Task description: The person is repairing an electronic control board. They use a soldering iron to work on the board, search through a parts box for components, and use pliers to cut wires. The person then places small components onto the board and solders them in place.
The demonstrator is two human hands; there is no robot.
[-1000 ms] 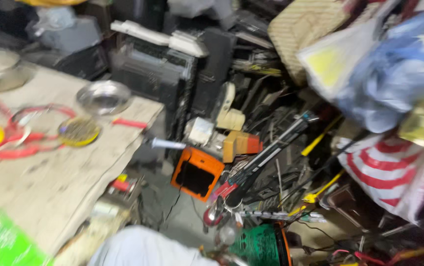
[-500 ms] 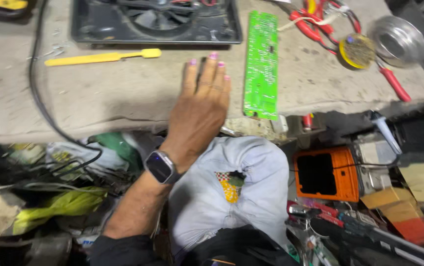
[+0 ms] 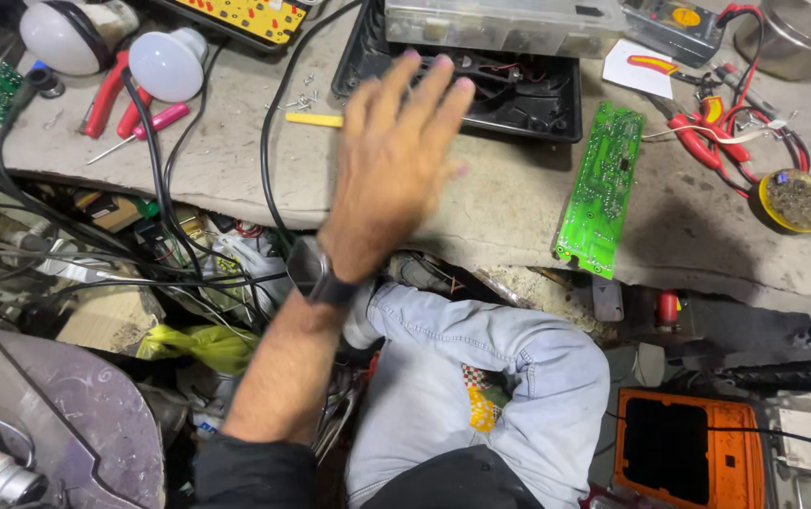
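Note:
My left hand (image 3: 391, 170) is raised over the front of the worn workbench (image 3: 481, 212), open with fingers spread, holding nothing and blurred by motion. A dark watch sits on its wrist. Its fingertips reach over the near edge of a black plastic housing (image 3: 528, 99). A small yellow tool (image 3: 313, 120) lies just left of the hand. A green circuit board (image 3: 601, 188) rests on the bench to its right. My right hand is out of view. My knee in light jeans (image 3: 481, 358) is below the bench edge.
Two white bulbs (image 3: 168, 64) and red-handled tools lie at the left. A black cable (image 3: 269, 160) crosses the bench. Red pliers (image 3: 707, 141), a yellow flux tin (image 3: 794, 200) and a steel bowl (image 3: 801, 33) are at the right. An orange case (image 3: 683, 452) sits on the cluttered floor.
The view swung from the cluttered floor to the bench. My left hand, flat on the bench edge half a second ago, has lifted and moved up toward the black housing.

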